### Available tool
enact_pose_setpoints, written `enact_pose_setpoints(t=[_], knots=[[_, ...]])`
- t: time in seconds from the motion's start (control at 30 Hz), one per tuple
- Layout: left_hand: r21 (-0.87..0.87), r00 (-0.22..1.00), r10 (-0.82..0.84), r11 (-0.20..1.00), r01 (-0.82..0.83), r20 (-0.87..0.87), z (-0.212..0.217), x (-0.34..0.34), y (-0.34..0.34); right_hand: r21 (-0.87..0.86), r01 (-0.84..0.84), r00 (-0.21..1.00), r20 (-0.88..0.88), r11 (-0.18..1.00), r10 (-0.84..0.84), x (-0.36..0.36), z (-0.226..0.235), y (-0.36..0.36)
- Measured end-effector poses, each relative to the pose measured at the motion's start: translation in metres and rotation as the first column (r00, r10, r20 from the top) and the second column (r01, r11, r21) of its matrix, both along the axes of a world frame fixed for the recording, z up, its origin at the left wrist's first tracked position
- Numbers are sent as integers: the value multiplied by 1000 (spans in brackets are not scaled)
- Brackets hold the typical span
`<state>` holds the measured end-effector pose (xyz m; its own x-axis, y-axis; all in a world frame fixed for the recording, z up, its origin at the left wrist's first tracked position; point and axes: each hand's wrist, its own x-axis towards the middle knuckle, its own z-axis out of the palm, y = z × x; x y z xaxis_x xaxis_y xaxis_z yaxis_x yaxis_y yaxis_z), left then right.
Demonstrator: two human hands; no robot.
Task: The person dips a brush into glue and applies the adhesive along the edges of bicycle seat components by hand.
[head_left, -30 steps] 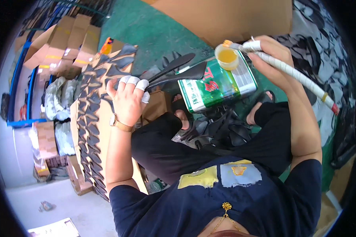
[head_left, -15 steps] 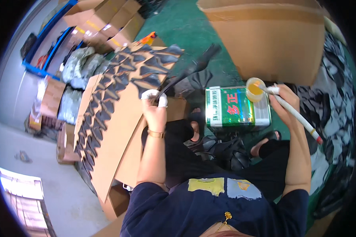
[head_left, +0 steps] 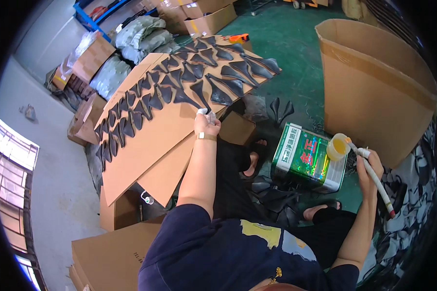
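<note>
My left hand (head_left: 208, 124), with white coverings on its fingertips, pinches the narrow tail of a black leaf-shaped piece (head_left: 198, 92) at the near edge of a cardboard sheet (head_left: 148, 145). Rows of similar black pieces (head_left: 220, 95) lie spread over that sheet. On the right, my right hand (head_left: 369, 165) is closed around a brush (head_left: 377, 183) with a pale handle and red end. The brush's tip is at the rim of a small tub (head_left: 336, 149) of yellow liquid. This tub stands on a green and silver metal tin (head_left: 301, 157).
A tall open carton (head_left: 369, 87) stands beyond the tin. More black pieces (head_left: 279, 110) lie on the green floor, and a heap of black and grey scraps (head_left: 408, 218) spreads along the right. Boxes (head_left: 211, 22) and plastic-wrapped bags (head_left: 140, 36) are stacked at the back left.
My left hand has lowered the black piece from the air onto the near edge of the cardboard. The view has swung left. The brush stays at the tub.
</note>
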<state>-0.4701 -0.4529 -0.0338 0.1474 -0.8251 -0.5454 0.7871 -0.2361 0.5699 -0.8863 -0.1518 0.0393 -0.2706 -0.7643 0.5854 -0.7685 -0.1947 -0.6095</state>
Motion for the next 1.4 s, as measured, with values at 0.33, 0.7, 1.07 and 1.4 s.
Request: enact_pose_setpoints(t=[0.33, 0.7, 1.07, 1.4], knots=[[175, 997, -71, 983, 63, 39, -4, -2, -6, 27, 24, 999, -31, 999, -24, -7, -16, -3], [207, 980, -160, 969, 133, 116, 1, -9, 1, 9, 19, 999, -30, 1000, -18, -3, -11, -1], [167, 995, -73, 984, 62, 62, -7, 0, 5, 6, 2, 999, -45, 1000, -2, -2, -7, 0], [51, 972, -174, 982, 184, -160, 21, 3, 46, 0, 3, 995, -97, 1000, -3, -1, -8, 0]])
